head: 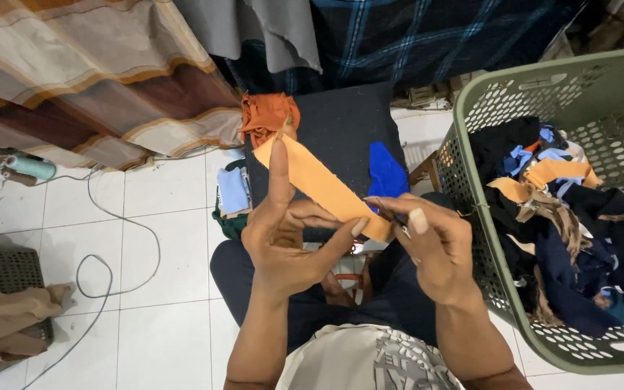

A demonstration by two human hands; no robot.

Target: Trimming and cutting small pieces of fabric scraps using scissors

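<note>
My left hand [290, 231] holds a long orange strip of fabric [315, 180], fingers stretched up along it and thumb pressing its lower end. My right hand [431, 245] pinches the same strip's lower right end together with a thin metal tool whose kind I cannot tell. The strip slants from upper left to lower right above a dark cloth-covered block [348, 130]. A blue fabric scrap [386, 173] lies on that block, just behind my right hand.
A green perforated plastic basket [485, 217] full of dark, orange and blue fabric scraps stands at right. Rust-orange cloth [265, 115] and light blue scraps [234, 189] lie beside the block. A cable [102, 217] runs over the white tiles; a dark crate with tan cloth [1, 310] sits at left.
</note>
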